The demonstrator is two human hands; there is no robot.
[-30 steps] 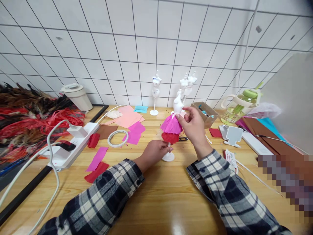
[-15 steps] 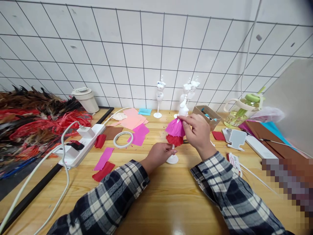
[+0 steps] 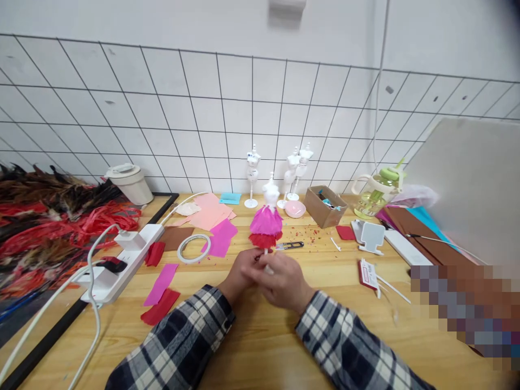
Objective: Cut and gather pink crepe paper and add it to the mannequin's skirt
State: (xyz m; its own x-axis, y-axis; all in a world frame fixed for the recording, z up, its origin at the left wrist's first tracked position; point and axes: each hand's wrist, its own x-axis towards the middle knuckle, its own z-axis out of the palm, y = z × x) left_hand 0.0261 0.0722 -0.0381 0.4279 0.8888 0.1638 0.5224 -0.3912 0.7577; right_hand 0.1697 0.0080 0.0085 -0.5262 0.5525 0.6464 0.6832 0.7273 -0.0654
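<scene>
A small white mannequin [image 3: 270, 193] wearing a magenta and red paper skirt [image 3: 266, 225] stands upright on the wooden table [image 3: 284, 346]. My left hand [image 3: 240, 270] and my right hand [image 3: 286, 283] are both closed around its thin stand and base, low down under the skirt. The base itself is hidden behind my fingers. Both arms wear plaid sleeves.
Two more white mannequins [image 3: 252, 172] [image 3: 296, 168] stand by the tiled wall. Paper scraps [image 3: 162, 281], a tape ring [image 3: 194, 248], small snips [image 3: 289, 246], a cardboard box [image 3: 324, 206], a power strip [image 3: 122, 260], a green-lidded jug [image 3: 376, 194] and red-brown feathers [image 3: 44, 216] surround the work spot.
My right hand left the mannequin's waist and dropped to the stand beside my left hand. The view tilted up and shifted, so the mannequin sits lower and further left.
</scene>
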